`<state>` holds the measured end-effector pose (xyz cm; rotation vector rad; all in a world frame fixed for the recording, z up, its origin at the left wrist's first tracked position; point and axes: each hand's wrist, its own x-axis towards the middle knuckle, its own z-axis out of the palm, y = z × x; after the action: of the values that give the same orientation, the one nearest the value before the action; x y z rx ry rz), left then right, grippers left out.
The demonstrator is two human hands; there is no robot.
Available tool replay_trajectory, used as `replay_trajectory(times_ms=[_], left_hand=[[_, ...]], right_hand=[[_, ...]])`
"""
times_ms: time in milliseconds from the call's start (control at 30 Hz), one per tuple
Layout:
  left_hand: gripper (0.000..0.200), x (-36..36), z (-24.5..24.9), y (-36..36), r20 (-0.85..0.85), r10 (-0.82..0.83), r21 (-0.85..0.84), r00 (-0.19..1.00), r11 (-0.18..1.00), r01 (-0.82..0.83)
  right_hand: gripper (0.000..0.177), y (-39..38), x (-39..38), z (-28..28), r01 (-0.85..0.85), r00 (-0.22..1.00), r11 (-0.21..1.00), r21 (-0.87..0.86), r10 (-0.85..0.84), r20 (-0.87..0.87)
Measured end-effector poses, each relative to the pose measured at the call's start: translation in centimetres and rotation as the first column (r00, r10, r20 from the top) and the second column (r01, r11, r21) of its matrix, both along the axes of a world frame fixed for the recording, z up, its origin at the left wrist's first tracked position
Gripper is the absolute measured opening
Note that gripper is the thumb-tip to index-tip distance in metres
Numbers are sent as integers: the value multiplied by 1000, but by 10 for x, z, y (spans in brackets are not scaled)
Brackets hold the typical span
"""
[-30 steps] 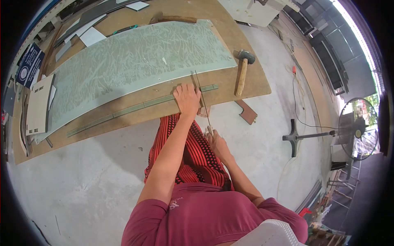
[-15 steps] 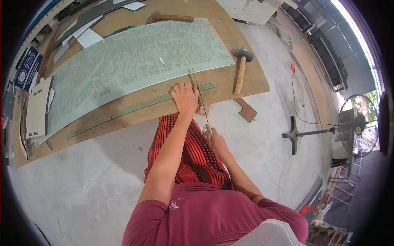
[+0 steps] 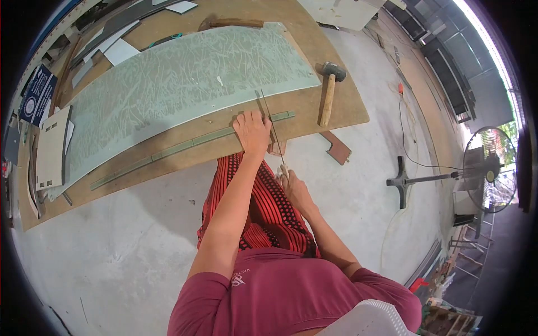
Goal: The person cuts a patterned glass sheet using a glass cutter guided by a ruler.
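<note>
A long thin green strip (image 3: pixel 168 151) with cross lines lies along the near edge of the brown table (image 3: pixel 314 120). My left hand (image 3: pixel 253 132) presses down on it near its right end, fingers together over the strip. My right hand (image 3: pixel 295 189), lower and just off the table edge, is wrapped round the handle of a saw (image 3: pixel 274 134). The narrow blade points away from me and crosses the strip just right of my left fingers. Behind the strip lies a large green patterned panel (image 3: pixel 185 78).
A mallet (image 3: pixel 330 92) lies at the table's right end, a wooden-handled hammer (image 3: pixel 235 23) behind the panel. White offcuts (image 3: pixel 120 52) are at the back left. A brown piece (image 3: pixel 336 148) shows beyond the table edge. A fan (image 3: pixel 487 169) stands at the right.
My right hand and the saw have shifted slightly away from me, towards the table. My left hand stays on the strip.
</note>
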<state>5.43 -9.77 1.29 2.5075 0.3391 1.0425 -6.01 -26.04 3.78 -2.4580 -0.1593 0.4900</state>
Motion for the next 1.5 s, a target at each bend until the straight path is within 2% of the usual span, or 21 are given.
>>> replay_trajectory(times_ms=[167, 267, 333, 433, 567, 633, 833, 967, 1033, 1167, 1233, 1300, 1367, 1500], left_hand=[[19, 1, -1, -1, 18, 14, 26, 1000, 1000, -15], [20, 1, 0, 0, 28, 1, 24, 1000, 1000, -2], [20, 0, 0, 1, 20, 3, 19, 1000, 1000, -3], [20, 1, -1, 2, 8, 8, 2, 1000, 1000, -8], [20, 2, -4, 0, -8, 14, -4, 1000, 1000, -14], [20, 2, -5, -1, -13, 22, 9, 1000, 1000, -22], [19, -1, 1, 1, -1, 19, 24, 1000, 1000, -19], [20, 0, 2, 1, 23, -4, 12, 1000, 1000, 4], [20, 1, 1, 1, 22, -8, 13, 1000, 1000, 7], [20, 0, -1, -1, 9, 1, 22, 1000, 1000, -1], [20, 0, 0, -3, 13, 8, 28, 1000, 1000, -8], [20, 0, 1, 0, 19, 35, 37, 999, 999, -36], [20, -1, 2, 1, 24, -15, 9, 1000, 1000, 15], [19, 1, 0, 0, 26, -13, 5, 1000, 1000, 13]], right_hand=[[33, -7, -9, 4, 8, 999, 999, 32, -6, -43], [33, 6, 26, -9, -37, 998, 999, 23, 36, 42], [32, 15, 41, -15, -7, 995, 999, 37, 3, 99], [32, 9, 29, -21, -27, 992, 999, 29, 23, 123], [32, -8, -12, -9, 9, 999, 998, 58, -12, 52], [32, -10, -20, -4, 1, 998, 1000, 22, 0, -59], [33, 13, 39, -21, -20, 995, 1000, 20, 18, 103], [33, 6, 25, -22, -33, 993, 999, -5, 33, 110], [33, -2, 0, -12, 5, 1000, 1000, 29, -6, 23], [32, -10, -19, -4, 23, 999, 999, 37, -22, -29], [32, -5, 1, -14, -31, 998, 997, 77, 26, 61], [32, 6, 28, -16, -18, 996, 998, 63, 13, 86], [33, 14, 42, -16, -11, 996, 999, 38, 8, 90], [30, 4, 19, -14, -33, 996, 999, 2, 32, 82]])
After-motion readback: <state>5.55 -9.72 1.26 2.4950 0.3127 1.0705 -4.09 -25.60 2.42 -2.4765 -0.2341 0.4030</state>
